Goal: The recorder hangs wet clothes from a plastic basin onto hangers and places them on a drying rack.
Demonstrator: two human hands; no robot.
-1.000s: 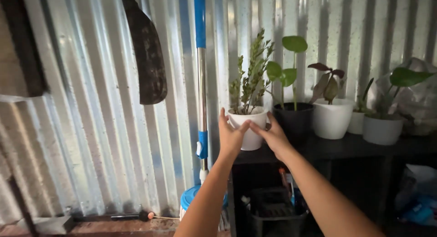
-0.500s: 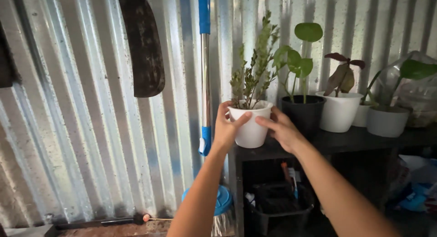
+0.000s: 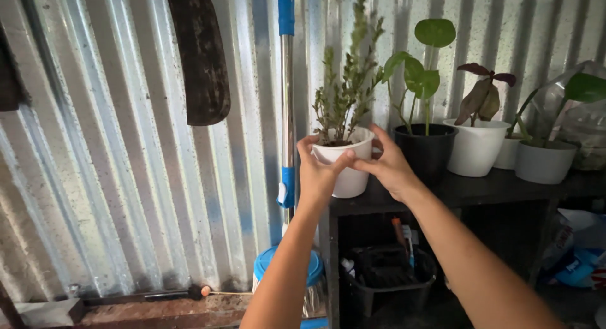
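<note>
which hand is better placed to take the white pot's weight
Left, probably: the left hand wraps the white pot's wall from the open shelf end, while the right hand is squeezed beside the black pot.

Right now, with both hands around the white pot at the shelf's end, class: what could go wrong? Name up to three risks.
1. The white pot sits at the left end of the shelf; if the left hand or right hand slips, it may drop.
2. Its tall plant stands close to the mop handle and could brush it.
3. The black pot stands right beside the right hand and might get knocked.
</note>
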